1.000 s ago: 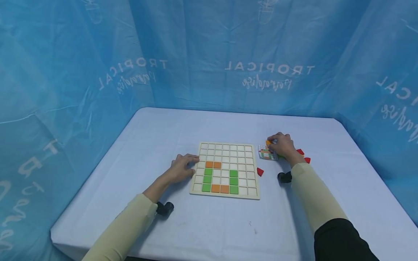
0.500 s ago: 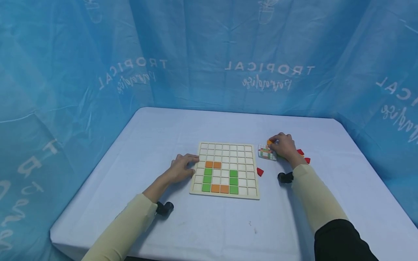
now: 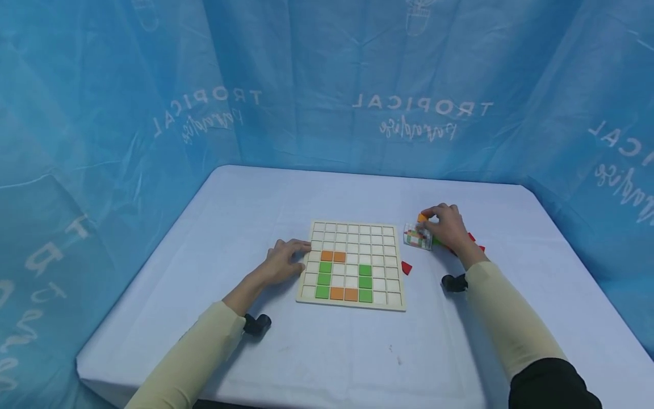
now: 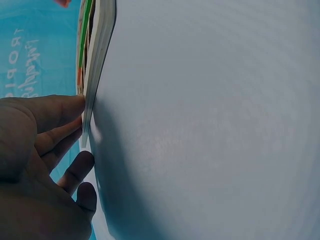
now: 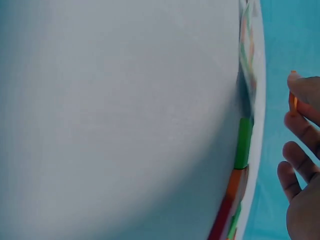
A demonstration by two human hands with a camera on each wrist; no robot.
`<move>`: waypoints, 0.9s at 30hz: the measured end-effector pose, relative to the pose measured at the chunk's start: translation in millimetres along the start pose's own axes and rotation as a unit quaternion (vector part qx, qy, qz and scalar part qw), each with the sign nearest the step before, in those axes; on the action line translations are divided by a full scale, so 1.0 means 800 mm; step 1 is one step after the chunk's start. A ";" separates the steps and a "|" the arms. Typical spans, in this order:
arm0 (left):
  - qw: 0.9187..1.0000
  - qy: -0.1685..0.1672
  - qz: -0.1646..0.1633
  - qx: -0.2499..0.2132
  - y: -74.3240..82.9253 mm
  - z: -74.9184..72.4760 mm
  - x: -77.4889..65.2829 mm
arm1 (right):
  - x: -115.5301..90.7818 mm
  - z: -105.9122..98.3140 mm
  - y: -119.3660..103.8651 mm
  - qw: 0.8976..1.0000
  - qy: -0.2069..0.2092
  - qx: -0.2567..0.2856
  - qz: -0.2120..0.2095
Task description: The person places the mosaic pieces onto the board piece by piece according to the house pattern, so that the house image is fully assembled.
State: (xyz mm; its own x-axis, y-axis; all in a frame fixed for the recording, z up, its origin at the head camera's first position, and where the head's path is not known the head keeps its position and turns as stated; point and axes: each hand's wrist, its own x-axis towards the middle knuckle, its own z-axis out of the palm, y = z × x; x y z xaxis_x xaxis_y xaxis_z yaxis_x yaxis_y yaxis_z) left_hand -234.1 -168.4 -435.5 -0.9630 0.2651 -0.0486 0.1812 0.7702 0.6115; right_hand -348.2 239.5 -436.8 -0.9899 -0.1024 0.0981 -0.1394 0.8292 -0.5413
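In the head view a pale wooden grid board (image 3: 385, 250) lies mid-table, with green tiles (image 3: 324, 279) and orange tiles (image 3: 337, 293) set in some squares. My left hand (image 3: 280, 264) rests against the board's left edge; thumb and fingertips touch it, as the left wrist view also shows. Above a small printed pattern card (image 3: 418, 240), my right hand (image 3: 447, 224) pinches an orange square tile (image 3: 422, 218) between thumb and finger. In the right wrist view that orange tile (image 5: 293, 102) is seen edge-on, off the table, the other fingers loosely bent.
One red tile (image 3: 406, 267) lies beside the board's right edge. Loose tiles, including a green one (image 5: 243, 142) and a dark red one (image 5: 220, 220), lie under and behind my right hand. Blue curtains (image 3: 317, 85) stand around the white-covered table (image 3: 327, 352).
My right hand has lifted slightly with the orange tile, and its forearm has shifted a little to the right. The left hand stays at the board's edge.
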 end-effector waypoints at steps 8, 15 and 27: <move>1.000 0.001 -0.007 0.005 0.001 -0.001 0.001 | -0.032 0.001 -0.034 0.998 0.000 0.048 -0.052; 1.000 0.002 -0.007 0.006 -0.002 0.001 0.002 | -0.069 0.024 -0.066 0.992 -0.008 0.065 -0.110; 1.000 0.003 -0.005 0.008 0.001 0.002 0.003 | -0.103 0.069 -0.132 0.981 -0.031 0.088 -0.170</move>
State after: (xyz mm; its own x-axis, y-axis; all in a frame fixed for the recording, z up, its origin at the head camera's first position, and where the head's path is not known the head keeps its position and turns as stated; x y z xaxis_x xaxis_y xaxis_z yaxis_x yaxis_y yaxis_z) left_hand -235.9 -166.6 -436.6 -0.9661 0.2532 -0.0503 0.1739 0.7824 0.5981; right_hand -253.6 130.2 -433.6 -0.8843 -0.3943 0.2503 -0.4589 0.6344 -0.6221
